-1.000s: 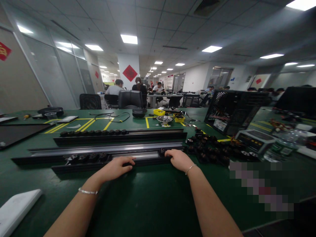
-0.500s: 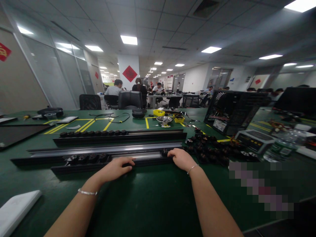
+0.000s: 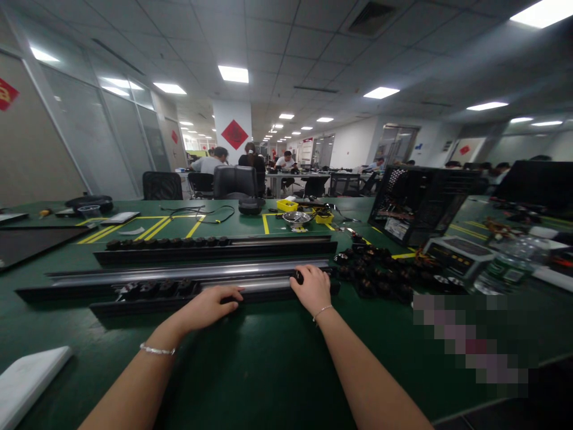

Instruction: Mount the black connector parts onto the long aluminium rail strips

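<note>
1. Your left hand (image 3: 210, 306) lies flat, fingers spread, on the near edge of the nearest black rail (image 3: 215, 294); it presses down and closes on nothing
2. Your right hand (image 3: 312, 289) sits further along the same rail, toward 3 o'clock, fingers curled over a small black roller (image 3: 299, 276) at the rail's top edge; whether they pinch it or only rest on it, you cannot tell
3. The rail's long axis runs from 9 to 3 o'clock across the green table (image 3: 268, 370), so both hands meet it square from 6 o'clock
4. A row of seated rollers (image 3: 156, 286) fills the rail at 9 o'clock of your left hand
5. The loose pile of rollers (image 3: 380, 272) lies at 3 o'clock, just beside the rail's end, so your right hand is the nearer one
6. A silver rail (image 3: 192, 272) and a second black rail (image 3: 215, 248) lie parallel toward 12 o'clock
</note>
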`<action>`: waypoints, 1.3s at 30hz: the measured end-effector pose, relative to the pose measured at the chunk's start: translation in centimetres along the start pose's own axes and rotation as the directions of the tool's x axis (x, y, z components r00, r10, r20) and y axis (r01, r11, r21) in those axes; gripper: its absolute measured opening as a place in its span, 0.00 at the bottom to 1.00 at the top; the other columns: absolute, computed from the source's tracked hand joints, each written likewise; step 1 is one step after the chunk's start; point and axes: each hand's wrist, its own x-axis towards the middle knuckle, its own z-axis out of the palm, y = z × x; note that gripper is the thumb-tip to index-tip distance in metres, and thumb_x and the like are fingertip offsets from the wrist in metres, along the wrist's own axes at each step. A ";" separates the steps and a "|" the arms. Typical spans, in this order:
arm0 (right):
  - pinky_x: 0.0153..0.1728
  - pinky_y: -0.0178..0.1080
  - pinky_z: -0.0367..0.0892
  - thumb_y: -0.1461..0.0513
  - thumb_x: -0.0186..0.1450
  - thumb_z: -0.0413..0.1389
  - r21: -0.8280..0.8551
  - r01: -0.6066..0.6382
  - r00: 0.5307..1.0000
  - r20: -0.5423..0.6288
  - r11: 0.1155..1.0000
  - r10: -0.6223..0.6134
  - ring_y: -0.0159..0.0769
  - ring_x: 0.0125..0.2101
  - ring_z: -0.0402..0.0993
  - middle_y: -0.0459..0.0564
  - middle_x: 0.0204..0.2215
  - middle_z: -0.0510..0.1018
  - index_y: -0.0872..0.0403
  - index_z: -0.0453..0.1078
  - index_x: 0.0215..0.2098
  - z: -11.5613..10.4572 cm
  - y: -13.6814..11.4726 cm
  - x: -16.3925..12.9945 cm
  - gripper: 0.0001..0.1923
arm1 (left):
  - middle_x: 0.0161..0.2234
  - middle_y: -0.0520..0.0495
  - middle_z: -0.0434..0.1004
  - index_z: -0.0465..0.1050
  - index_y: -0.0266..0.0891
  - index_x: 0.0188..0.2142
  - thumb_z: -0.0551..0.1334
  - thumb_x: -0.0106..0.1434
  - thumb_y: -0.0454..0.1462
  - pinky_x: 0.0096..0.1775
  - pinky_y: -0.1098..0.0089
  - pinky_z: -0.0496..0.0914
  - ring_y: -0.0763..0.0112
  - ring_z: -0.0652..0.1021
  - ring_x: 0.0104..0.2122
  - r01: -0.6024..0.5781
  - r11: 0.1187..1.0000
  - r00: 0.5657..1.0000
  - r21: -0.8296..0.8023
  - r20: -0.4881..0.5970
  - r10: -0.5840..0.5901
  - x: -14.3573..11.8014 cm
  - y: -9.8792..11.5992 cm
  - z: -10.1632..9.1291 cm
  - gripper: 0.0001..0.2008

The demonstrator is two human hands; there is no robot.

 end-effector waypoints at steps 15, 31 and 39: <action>0.57 0.57 0.39 0.57 0.57 0.52 0.044 -0.150 0.989 -0.004 0.988 0.150 0.46 0.53 0.58 0.52 0.48 0.70 0.49 0.68 0.46 -0.5 0.3 0.2 0.18 | 0.56 0.54 0.67 0.73 0.48 0.42 0.55 0.57 0.47 0.57 0.63 0.58 0.64 0.68 0.54 -0.001 1.000 1.000 -0.002 -0.002 0.001 -0.1 0.1 -0.1 0.16; 0.57 0.58 0.39 0.55 0.57 0.50 -0.032 -0.256 0.966 -0.029 0.966 0.255 0.47 0.57 0.52 0.53 0.52 0.67 0.50 0.64 0.53 -0.5 0.6 0.3 0.25 | 0.55 0.55 0.68 0.73 0.48 0.42 0.55 0.58 0.46 0.56 0.66 0.58 0.65 0.69 0.54 -0.013 1.000 1.000 0.013 -0.012 0.013 0.1 -0.3 0.1 0.16; 0.55 0.60 0.41 0.53 0.56 0.51 -0.067 -0.331 0.943 0.016 0.941 0.333 0.51 0.59 0.46 0.54 0.57 0.59 0.48 0.61 0.56 -0.9 1.4 0.7 0.29 | 0.55 0.55 0.68 0.73 0.48 0.42 0.55 0.58 0.47 0.56 0.65 0.58 0.65 0.69 0.54 -0.002 1.000 1.000 0.009 -0.016 0.002 0.0 -0.1 0.0 0.16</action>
